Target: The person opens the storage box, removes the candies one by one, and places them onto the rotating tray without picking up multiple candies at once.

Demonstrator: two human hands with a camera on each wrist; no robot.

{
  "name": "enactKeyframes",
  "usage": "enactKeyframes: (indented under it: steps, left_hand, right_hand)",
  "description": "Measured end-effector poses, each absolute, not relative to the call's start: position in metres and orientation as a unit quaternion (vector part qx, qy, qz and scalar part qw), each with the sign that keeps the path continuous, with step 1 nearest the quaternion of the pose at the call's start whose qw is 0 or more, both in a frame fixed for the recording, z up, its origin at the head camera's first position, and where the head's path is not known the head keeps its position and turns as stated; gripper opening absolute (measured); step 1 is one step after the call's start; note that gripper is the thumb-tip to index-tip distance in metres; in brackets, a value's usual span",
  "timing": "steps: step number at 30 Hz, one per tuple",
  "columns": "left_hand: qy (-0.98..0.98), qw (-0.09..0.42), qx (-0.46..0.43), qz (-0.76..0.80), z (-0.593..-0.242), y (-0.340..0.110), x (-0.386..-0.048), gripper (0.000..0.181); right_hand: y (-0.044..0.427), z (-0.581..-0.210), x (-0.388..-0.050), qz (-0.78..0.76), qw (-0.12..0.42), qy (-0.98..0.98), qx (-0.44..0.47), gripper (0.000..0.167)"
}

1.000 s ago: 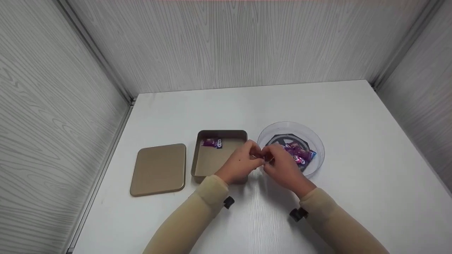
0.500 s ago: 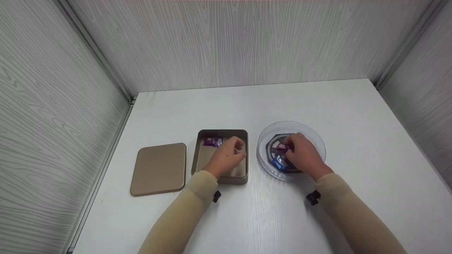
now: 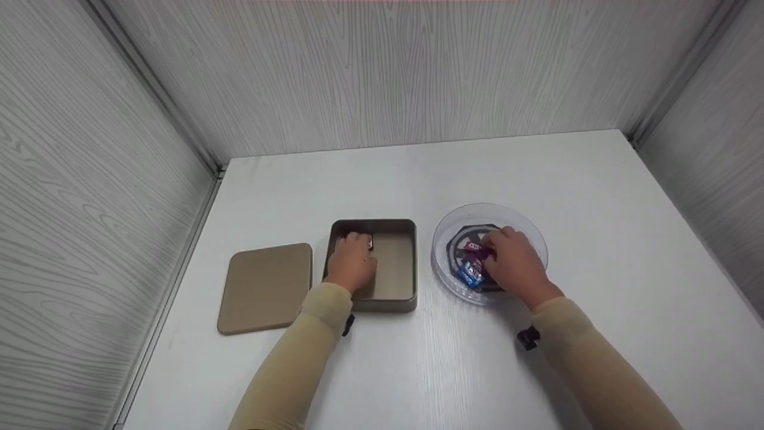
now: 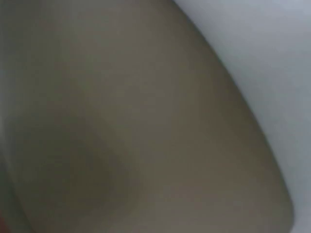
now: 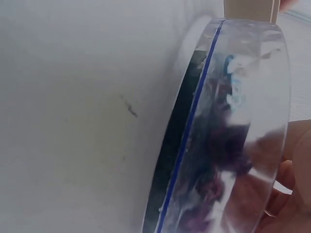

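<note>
In the head view, my left hand (image 3: 352, 263) reaches into the back left of a bronze square tin (image 3: 394, 306). One end of a wrapped candy (image 3: 370, 242) shows beside its fingertips; the hand hides the rest and whatever is under the fingers. My right hand (image 3: 514, 263) is in a clear round dish (image 3: 439, 263) and pinches a purple-wrapped candy (image 3: 484, 254). Blue-wrapped candy (image 3: 470, 275) and pinkish candy (image 3: 473, 246) lie beside its fingers. Through the dish wall, the right wrist view shows dark purple wrappers (image 5: 228, 145) by the curled fingers (image 5: 269, 194).
The tin's flat bronze lid (image 3: 265, 289) lies on the white table (image 3: 573, 179) left of the tin. Pale wood-grain panels (image 3: 382, 71) enclose the back and sides. A blurred tan surface (image 4: 146, 116) fills most of the left wrist view.
My hands, together between tin and dish a second ago, have parted. The left has moved into the tin and over to its back left; the right has moved into the dish among the candies.
</note>
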State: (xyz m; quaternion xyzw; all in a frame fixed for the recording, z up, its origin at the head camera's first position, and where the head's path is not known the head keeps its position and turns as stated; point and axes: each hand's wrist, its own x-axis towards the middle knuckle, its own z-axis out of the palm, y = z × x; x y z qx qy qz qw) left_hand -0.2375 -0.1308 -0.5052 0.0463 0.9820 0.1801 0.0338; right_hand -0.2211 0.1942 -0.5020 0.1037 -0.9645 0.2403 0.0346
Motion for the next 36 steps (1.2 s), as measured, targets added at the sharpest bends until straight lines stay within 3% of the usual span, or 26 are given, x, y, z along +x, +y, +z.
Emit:
enactKeyframes:
  steps: [11,18,23,30,36]
  left_hand:
    - [0.991,0.053,0.056,0.113,-0.522,-0.134,-0.244,0.048]
    - [0.990,0.037,0.068,0.115,-0.521,-0.135,-0.244,0.027]
    - [0.983,0.063,0.066,0.162,-0.518,-0.132,-0.240,0.013]
    - [0.959,0.120,0.065,0.248,-0.505,-0.126,-0.228,0.026]
    - [0.940,0.128,0.080,0.305,-0.490,-0.114,-0.218,0.039]
  right_hand:
    - [0.192,-0.504,-0.213,0.259,0.050,-0.958,0.109,0.028]
    - [0.189,-0.499,-0.208,0.273,0.051,-0.954,0.112,0.026]
    - [0.183,-0.497,-0.204,0.277,0.059,-0.951,0.125,0.024]
    - [0.174,-0.498,-0.198,0.274,0.056,-0.951,0.132,0.023]
    - [0.165,-0.494,-0.195,0.294,0.073,-0.940,0.157,0.020]
